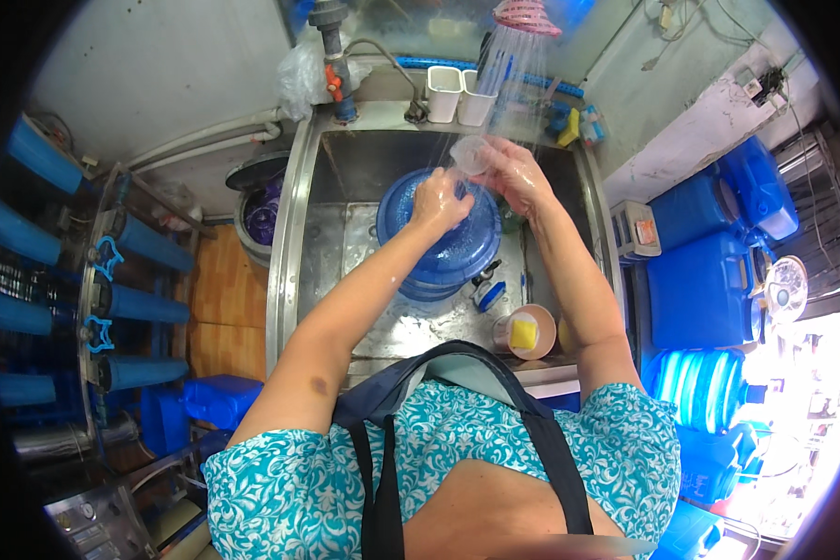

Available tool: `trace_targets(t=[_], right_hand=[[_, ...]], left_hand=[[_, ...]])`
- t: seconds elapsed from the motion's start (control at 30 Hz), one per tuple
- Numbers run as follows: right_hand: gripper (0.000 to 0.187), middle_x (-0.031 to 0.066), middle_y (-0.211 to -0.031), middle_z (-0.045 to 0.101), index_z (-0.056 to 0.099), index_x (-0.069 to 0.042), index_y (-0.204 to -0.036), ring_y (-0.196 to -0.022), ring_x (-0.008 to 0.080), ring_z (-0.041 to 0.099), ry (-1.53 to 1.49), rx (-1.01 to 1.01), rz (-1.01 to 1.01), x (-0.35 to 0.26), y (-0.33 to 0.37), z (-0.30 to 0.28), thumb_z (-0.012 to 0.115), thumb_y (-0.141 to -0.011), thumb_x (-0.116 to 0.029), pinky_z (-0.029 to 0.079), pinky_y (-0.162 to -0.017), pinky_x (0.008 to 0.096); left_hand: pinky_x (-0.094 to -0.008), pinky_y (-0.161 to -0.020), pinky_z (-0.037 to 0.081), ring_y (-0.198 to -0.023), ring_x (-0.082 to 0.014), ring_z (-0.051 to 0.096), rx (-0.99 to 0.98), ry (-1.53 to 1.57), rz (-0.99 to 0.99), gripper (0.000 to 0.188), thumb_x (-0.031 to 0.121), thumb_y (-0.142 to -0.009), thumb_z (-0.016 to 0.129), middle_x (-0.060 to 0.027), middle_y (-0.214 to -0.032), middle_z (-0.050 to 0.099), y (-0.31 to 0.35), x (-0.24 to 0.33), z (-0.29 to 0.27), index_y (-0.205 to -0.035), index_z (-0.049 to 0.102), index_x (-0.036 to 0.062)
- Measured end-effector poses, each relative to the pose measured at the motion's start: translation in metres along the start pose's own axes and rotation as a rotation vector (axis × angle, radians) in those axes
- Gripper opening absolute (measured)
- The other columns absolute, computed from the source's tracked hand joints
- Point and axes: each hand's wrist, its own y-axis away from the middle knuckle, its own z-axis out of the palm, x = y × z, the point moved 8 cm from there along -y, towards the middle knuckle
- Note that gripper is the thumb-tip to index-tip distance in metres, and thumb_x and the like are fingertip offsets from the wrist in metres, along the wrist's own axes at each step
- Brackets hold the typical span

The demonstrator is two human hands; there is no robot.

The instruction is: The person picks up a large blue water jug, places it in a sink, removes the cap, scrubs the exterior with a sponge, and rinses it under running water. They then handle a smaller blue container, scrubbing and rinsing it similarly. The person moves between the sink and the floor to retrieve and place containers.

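My right hand [516, 175] grips a small round translucent cup or lid [472, 155] over the far part of the steel sink [294, 252]. Close beside it, my left hand [441, 202] has its fingers curled inward; what they hold, if anything, is hidden. Beneath both hands sits a round blue plastic tub or bucket [457, 252], its top wet and shiny. Water falls from a pink shower head [526, 17] just beyond my right hand. Nearer me in the sink are a blue-and-white brush-like item [488, 295] and a pinkish cup [538, 329] with a yellow sponge [524, 334] in it.
Two white containers [444, 93] stand on the back ledge, right of a pipe with an orange valve handle [334, 84]. A lidded bin [257, 219] is left of the sink. Blue jugs [700, 294] are stacked at right; blue filter cylinders [145, 303] line the left.
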Motion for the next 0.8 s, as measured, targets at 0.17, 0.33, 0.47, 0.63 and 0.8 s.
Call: trace_targets(t=[0.17,0.33,0.47,0.63,0.8], right_hand=[[0.031,0.0096,-0.100,0.073,0.071,-0.002,-0.116,-0.097,0.0168,0.067,0.870,0.305,-0.202,-0.001,0.001,-0.053,0.071,-0.090,-0.020,0.054,-0.082,0.0317],[0.018,0.0075,-0.072,0.070,0.076,-0.004,-0.097,-0.069,0.0188,0.069,0.945,0.629,0.084,0.047,-0.006,-0.149,0.073,-0.083,-0.015,0.054,-0.063,0.0323],[0.009,0.0085,-0.062,0.065,0.073,-0.002,-0.085,-0.051,0.0171,0.062,0.509,0.763,0.319,0.090,-0.026,-0.207,0.070,-0.083,-0.011,0.048,-0.045,0.0317],[0.024,0.0127,-0.072,0.065,0.066,0.005,-0.104,-0.052,0.0181,0.063,0.199,0.867,0.092,0.081,-0.089,-0.247,0.070,-0.085,-0.011,0.050,-0.043,0.0296],[0.042,0.0130,-0.084,0.065,0.056,0.006,-0.121,-0.058,0.0161,0.061,0.179,0.814,0.083,0.073,-0.101,-0.220,0.071,-0.087,-0.013,0.050,-0.044,0.0280]], left_hand=[[-0.0507,-0.074,0.055,-0.083,-0.0416,0.068,-0.202,-0.144,-0.018,0.014,0.021,-0.071,0.070,-0.0169,-0.085,0.068,-0.032,-0.003,0.017,-0.077,0.070,0.0078],[-0.0489,-0.072,0.054,-0.081,-0.0385,0.066,-0.017,-0.040,0.206,0.011,0.018,-0.067,0.069,-0.0150,-0.081,0.066,-0.005,0.009,0.006,-0.072,0.068,0.0086],[-0.0393,-0.077,0.056,-0.089,-0.0339,0.066,0.177,0.262,0.353,0.028,0.009,-0.067,0.070,-0.0137,-0.091,0.063,0.060,0.017,-0.027,-0.095,0.069,0.0075],[-0.0331,-0.088,0.054,-0.098,-0.0260,0.067,0.256,0.460,0.220,0.051,0.004,-0.067,0.081,-0.0145,-0.109,0.065,0.122,0.008,-0.052,-0.113,0.060,0.0011],[-0.0349,-0.094,0.053,-0.104,-0.0312,0.067,0.213,0.578,0.027,0.064,0.005,-0.066,0.084,-0.0154,-0.110,0.066,0.143,-0.016,-0.040,-0.122,0.054,0.0025]])
